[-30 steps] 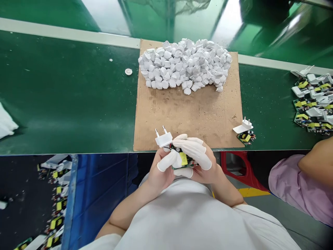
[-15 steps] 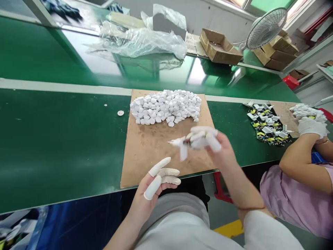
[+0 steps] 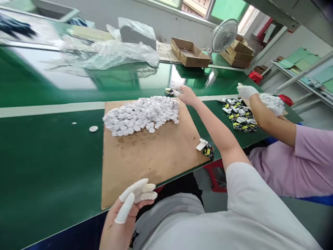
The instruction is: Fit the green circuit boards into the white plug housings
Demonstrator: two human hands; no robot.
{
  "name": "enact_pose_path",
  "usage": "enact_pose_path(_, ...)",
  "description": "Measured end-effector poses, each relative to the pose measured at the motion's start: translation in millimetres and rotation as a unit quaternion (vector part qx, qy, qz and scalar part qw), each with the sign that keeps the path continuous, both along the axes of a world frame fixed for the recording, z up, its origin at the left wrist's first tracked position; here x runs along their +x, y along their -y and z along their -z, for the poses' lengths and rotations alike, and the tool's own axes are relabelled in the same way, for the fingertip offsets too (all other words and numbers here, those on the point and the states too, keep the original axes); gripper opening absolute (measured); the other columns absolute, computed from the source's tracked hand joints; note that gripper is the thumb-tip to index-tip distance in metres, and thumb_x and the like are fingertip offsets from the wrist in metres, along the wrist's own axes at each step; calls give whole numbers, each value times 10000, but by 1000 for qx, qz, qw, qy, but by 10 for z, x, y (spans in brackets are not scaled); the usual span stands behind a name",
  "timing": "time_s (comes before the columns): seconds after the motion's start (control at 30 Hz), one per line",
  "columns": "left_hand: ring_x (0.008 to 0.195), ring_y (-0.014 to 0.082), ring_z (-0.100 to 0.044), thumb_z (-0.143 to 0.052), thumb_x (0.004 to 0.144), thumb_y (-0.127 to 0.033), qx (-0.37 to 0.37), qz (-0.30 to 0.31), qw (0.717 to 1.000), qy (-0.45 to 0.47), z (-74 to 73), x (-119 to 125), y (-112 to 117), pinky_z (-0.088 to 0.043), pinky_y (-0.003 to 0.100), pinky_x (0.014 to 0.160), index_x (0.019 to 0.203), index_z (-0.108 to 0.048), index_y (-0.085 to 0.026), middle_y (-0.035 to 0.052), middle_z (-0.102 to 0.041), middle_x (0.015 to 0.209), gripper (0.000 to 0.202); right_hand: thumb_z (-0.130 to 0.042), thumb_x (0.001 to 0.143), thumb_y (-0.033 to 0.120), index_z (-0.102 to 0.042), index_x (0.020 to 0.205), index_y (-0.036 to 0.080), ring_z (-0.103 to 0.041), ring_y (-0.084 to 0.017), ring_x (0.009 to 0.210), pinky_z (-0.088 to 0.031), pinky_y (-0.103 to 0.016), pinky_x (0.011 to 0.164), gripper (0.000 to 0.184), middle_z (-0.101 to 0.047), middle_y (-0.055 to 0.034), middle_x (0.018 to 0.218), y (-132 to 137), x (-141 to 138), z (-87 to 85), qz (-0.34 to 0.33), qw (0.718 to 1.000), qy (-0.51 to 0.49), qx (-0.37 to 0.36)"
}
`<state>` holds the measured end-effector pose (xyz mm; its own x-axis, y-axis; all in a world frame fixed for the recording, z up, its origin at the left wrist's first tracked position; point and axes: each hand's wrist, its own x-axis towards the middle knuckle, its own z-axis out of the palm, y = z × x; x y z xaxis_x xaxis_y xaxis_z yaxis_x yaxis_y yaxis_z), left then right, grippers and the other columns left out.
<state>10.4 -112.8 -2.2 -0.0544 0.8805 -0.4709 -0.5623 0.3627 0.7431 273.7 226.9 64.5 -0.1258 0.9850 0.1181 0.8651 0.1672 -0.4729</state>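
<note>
My left hand (image 3: 132, 203), with white finger cots, is held palm-in over the near edge of the cardboard sheet (image 3: 153, 156). Its fingers are stretched out and hold nothing. My right hand (image 3: 185, 94) reaches far forward, past the pile of small white plastic pieces (image 3: 143, 114). Its capped fingertips pinch the right edge of a small circuit board (image 3: 169, 91) on the green belt, though the grip is partly hidden. Another circuit board (image 3: 208, 150) with a white plastic part (image 3: 202, 144) attached rests at the cardboard's right front corner.
On the right, a co-worker's gloved hand (image 3: 247, 91) is raised near a heap of circuit boards (image 3: 240, 116) and another white pile (image 3: 272, 102). Plastic film (image 3: 111, 55), an open carton (image 3: 189, 53) and a fan (image 3: 224, 36) stand behind. A white disc (image 3: 93, 128) lies left.
My right hand has let go of the part it held, now on the cardboard's right corner, and has stretched forward to a board on the belt. The view has shifted; the co-worker's hand has risen.
</note>
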Motion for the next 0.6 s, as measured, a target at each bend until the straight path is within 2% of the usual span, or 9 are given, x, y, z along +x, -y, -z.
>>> enact_pose_path(0.07,797,252,-837,-877,906,-470,-4,5,1000,-19,9,-18,-40,-710,318,732,1045,-920,-217,95,-901,987,292,-580,1045,192,-758,1422,177,-678,-261,1423,-515,-386,1216,417,-745,-105,1510,455,275,-92,-34,999,-2,-8)
enact_pose_path(0.13,804,249,-832,-878,898,-494,-9,21,999,-27,18,-7,-90,-706,312,728,1032,-918,-225,86,-901,983,303,-603,1071,298,-717,1498,199,-672,-303,1447,-506,-480,1253,453,-718,-119,1550,1051,593,-160,-126,991,-1,-38)
enact_pose_path(0.17,812,251,-832,-882,892,-501,-11,33,999,-26,20,9,-115,-704,312,730,1027,-918,-226,88,-900,985,308,-657,1051,353,-688,1538,218,-662,-328,1465,-503,-519,1263,505,-702,-123,1571,1373,749,-161,-142,988,10,-61)
enact_pose_path(0.27,837,262,-832,-904,868,-511,-15,68,997,-13,20,85,-185,-698,323,751,1028,-920,-224,102,-896,992,329,-859,914,424,-536,1674,199,-610,-421,1521,-533,-615,1235,856,-592,-205,1671,2246,1112,31,-83,988,50,-122)
enact_pose_path(0.33,834,267,-827,-902,871,-518,-16,84,996,-4,15,146,-220,-692,338,758,1030,-921,-218,111,-892,984,340,-902,862,377,-537,1666,204,-626,-439,1501,-551,-640,1214,900,-631,-214,1629,2636,1215,289,-34,991,54,-121)
enact_pose_path(0.4,827,268,-819,-886,890,-511,-12,103,995,1,12,202,-240,-685,353,762,1040,-923,-214,117,-889,979,334,-834,904,359,-573,1629,199,-661,-441,1454,-564,-668,1186,787,-671,-210,1582,2845,1205,564,14,995,35,-88)
enact_pose_path(0.47,841,268,-818,-880,899,-504,-2,132,991,0,19,243,-245,-677,357,783,1027,-929,-220,120,-891,996,316,-751,942,370,-678,1508,203,-724,-448,1335,-572,-710,1141,594,-755,-206,1445,2916,1104,774,76,997,4,-22)
enact_pose_path(0.53,882,278,-821,-877,900,-525,19,168,985,-9,42,268,-238,-672,364,821,988,-936,-227,123,-892,1005,317,-751,939,423,-735,1405,223,-751,-440,1245,-569,-717,1123,507,-796,-194,1336,2904,930,882,144,987,-54,36)
enact_pose_path(0.6,960,301,-826,-887,888,-553,40,202,978,-21,83,283,-223,-673,391,894,994,-938,-236,130,-892,1041,338,-811,912,494,-728,1361,253,-761,-404,1214,-589,-655,1112,516,-802,-176,1306,2856,682,900,171,967,-181,48)
